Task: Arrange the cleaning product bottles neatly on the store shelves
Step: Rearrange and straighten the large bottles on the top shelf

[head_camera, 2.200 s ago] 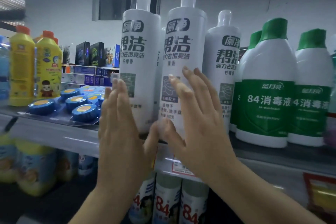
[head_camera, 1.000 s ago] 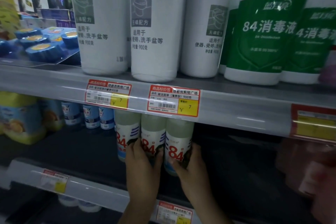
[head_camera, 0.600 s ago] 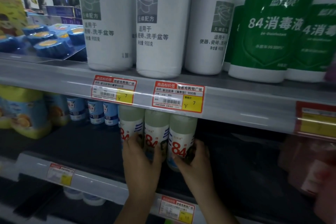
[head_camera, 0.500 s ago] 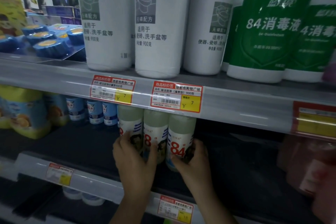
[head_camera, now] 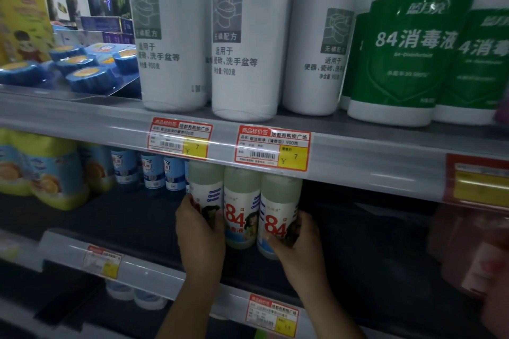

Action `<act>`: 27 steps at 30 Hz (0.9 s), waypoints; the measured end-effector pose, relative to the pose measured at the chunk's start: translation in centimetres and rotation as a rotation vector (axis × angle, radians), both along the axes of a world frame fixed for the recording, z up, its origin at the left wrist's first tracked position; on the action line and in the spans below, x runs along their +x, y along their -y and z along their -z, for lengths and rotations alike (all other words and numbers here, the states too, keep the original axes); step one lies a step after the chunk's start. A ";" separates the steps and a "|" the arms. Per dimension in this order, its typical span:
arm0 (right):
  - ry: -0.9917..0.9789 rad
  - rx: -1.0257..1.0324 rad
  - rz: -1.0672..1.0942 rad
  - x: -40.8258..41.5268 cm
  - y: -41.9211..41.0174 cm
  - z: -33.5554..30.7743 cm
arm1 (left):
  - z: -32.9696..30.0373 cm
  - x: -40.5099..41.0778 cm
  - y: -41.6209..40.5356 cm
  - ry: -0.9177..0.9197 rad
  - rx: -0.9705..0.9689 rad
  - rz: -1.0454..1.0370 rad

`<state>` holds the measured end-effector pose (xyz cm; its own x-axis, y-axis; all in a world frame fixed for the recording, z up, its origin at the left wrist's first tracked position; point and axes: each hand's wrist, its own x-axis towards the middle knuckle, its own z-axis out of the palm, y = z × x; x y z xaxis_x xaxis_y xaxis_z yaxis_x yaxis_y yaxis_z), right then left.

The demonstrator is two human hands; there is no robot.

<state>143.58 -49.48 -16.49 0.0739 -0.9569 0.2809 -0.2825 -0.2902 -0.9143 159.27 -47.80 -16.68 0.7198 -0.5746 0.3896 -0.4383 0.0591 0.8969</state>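
Your hands are on the row of three small "84" bottles that stands on the dark middle shelf (head_camera: 137,217), directly below the two red-and-yellow price tags (head_camera: 272,147). Each bottle is pale, with a greenish-white upper part and a white label carrying a large red "84" and blue stripes. Your left hand (head_camera: 201,231) curls round the left bottle (head_camera: 206,190), covering most of its label. Your right hand (head_camera: 300,242) wraps the lower part of the right bottle (head_camera: 278,209), thumb across the front. The middle bottle (head_camera: 242,209) stands between them, touching both, with no hand on it. Above the price tags, on the upper shelf (head_camera: 371,146), stand tall white bottles (head_camera: 242,49) with grey print, and to their right, green-labelled bottles (head_camera: 407,63). Left of the "84" row stand small blue-labelled bottles (head_camera: 151,170).
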 end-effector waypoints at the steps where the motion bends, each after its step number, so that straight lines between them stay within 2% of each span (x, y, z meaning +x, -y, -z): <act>1: -0.001 -0.004 0.002 0.0 0.0 0.1 | 0.1 -0.1 0.0 0.008 0.006 -0.020; 11: -0.007 -0.015 0.021 0.1 0.4 0.5 | -0.4 -1.0 -0.9 0.109 0.073 -0.111; 20: -0.026 -0.008 0.026 0.1 0.1 -0.2 | -1.0 -1.3 -1.2 0.114 0.087 -0.127; 24: -0.075 -0.069 0.090 -0.4 -1.4 -1.2 | -1.2 -2.5 -2.9 0.308 -0.013 -0.075; 27: -0.188 -0.251 0.107 -1.2 -3.8 -2.6 | -2.0 -4.5 -5.4 0.410 -0.196 0.052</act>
